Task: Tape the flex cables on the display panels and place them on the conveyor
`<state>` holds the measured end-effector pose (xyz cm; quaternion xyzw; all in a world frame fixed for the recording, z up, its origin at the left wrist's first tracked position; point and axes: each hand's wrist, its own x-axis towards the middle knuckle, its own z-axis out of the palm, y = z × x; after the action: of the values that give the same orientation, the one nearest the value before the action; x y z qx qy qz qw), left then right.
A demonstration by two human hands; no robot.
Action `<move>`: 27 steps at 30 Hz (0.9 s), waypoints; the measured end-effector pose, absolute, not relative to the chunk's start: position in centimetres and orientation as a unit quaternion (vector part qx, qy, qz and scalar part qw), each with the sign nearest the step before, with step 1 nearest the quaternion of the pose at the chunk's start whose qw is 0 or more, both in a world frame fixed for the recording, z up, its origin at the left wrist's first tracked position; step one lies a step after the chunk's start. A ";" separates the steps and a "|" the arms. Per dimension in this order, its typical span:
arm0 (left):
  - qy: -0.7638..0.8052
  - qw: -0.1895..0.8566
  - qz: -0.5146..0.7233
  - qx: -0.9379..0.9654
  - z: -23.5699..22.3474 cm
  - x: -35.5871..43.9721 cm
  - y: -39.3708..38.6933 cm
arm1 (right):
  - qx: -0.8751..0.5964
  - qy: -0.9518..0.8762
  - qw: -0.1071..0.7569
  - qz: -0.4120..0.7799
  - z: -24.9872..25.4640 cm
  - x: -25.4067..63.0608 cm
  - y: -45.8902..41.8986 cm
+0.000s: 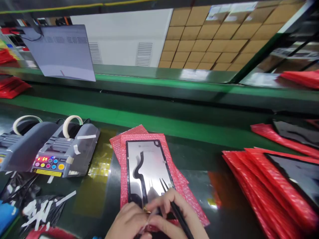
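A display panel (146, 167) lies back side up on a pink bubble-wrap sheet (149, 139), with a black flex cable curving down its shiny back. My right hand (174, 215) is closed around black tweezers (171, 202) whose tips point up over the panel's lower part. My left hand (131, 220) rests at the panel's near edge, fingers pinched on a small clear strip beside a tiny gold part. Both hands touch each other at the panel's bottom edge.
Two grey tape dispensers (67, 149) with white tape rolls stand at the left, cut tape strips and black film scraps (40, 205) in front. Stacks of red bubble bags with dark panels (286, 176) lie at the right. A green conveyor belt (159, 116) runs behind.
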<state>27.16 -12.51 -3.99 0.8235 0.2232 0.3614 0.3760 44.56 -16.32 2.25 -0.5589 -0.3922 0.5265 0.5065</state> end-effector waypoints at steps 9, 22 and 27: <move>0.377 -0.001 0.171 0.910 -3.5 27.9 -11.8 | -0.613 -0.436 0.495 0.435 4.3 49.3 -11.6; 0.408 -0.037 0.182 0.894 -3.8 29.4 -12.5 | -0.542 -0.557 0.355 0.520 0.6 47.4 -5.0; 0.415 -0.041 0.185 0.890 -3.5 29.4 -12.3 | -0.548 -0.571 0.353 0.499 0.2 47.5 -5.2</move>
<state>29.37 -12.29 -3.55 0.8898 0.4153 0.1847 -0.0409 47.46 -5.23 0.20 -0.5478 -0.5711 0.4995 0.3525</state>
